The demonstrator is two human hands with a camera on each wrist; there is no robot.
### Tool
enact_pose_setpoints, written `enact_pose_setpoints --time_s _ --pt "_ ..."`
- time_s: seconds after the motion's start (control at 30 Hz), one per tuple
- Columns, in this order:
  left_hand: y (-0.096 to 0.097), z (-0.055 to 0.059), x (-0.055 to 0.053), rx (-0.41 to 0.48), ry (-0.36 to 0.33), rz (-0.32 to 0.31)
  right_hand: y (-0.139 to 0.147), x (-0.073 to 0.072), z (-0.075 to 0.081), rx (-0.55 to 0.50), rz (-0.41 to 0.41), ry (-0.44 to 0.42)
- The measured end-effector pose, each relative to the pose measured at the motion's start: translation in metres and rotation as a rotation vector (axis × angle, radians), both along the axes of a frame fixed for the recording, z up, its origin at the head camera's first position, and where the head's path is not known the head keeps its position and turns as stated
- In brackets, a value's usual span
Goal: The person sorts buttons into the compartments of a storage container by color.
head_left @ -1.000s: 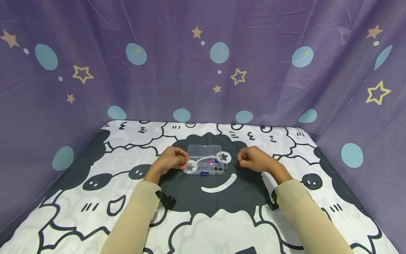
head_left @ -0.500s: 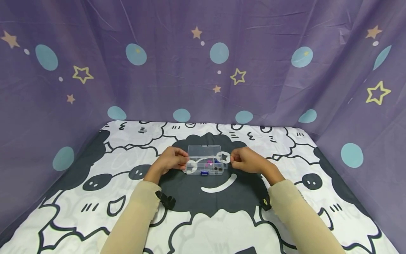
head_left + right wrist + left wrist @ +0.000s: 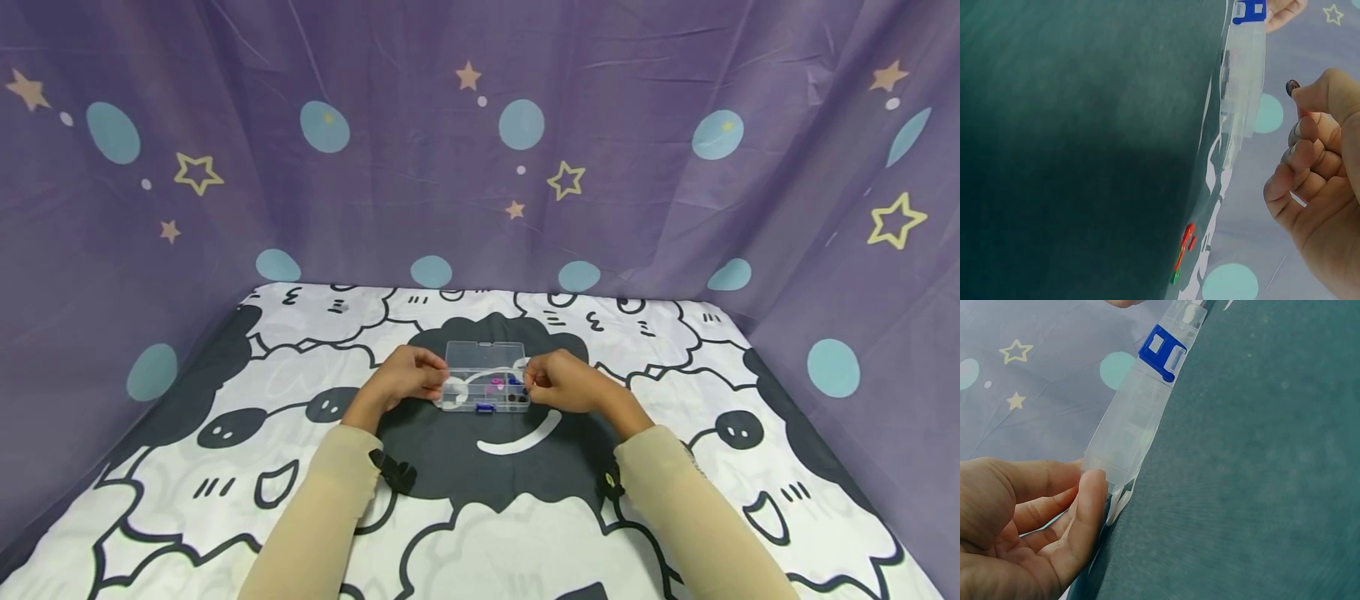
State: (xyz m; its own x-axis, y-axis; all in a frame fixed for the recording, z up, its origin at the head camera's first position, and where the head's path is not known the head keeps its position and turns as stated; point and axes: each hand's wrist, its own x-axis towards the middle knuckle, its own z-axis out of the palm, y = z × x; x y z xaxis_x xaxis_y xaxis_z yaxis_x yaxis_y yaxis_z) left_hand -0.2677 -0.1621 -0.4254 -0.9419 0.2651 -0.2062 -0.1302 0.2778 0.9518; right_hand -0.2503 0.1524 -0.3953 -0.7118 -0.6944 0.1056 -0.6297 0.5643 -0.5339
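A clear plastic compartment box lies on the dark part of the cloth, its transparent lid raised at the back and a blue latch at the front. Small pink, blue and dark pieces sit in its right-hand compartments. My left hand pinches the box's left end between thumb and fingers. Over the right end is my right hand. Its thumb and forefinger pinch a small dark button, above the box's rim in the right wrist view; the other fingers are curled beneath.
Red and green small pieces lie on the cloth to the right of the box, hidden behind my right hand in the head view. A cartoon-print cloth covers the table. Purple curtains hang behind and at both sides.
My right hand has moved left from beside the box to over its right end, with the button pinched. My left hand has stayed at the box's left end.
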Motion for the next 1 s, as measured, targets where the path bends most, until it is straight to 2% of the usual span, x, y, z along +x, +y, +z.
enact_pose_setpoints --time_s 0.43,0.63,1.0 --pt "0.0 0.0 -0.001 0.007 -0.003 -0.011 -0.006 -0.001 0.0 0.002 0.008 -0.02" --pt "0.0 0.001 -0.001 0.006 -0.001 -0.002 0.001 0.0 0.0 -0.022 0.003 -0.013" --pt "0.0 0.001 0.0 0.001 0.007 -0.009 0.024 0.003 0.0 -0.016 -0.054 -0.043"
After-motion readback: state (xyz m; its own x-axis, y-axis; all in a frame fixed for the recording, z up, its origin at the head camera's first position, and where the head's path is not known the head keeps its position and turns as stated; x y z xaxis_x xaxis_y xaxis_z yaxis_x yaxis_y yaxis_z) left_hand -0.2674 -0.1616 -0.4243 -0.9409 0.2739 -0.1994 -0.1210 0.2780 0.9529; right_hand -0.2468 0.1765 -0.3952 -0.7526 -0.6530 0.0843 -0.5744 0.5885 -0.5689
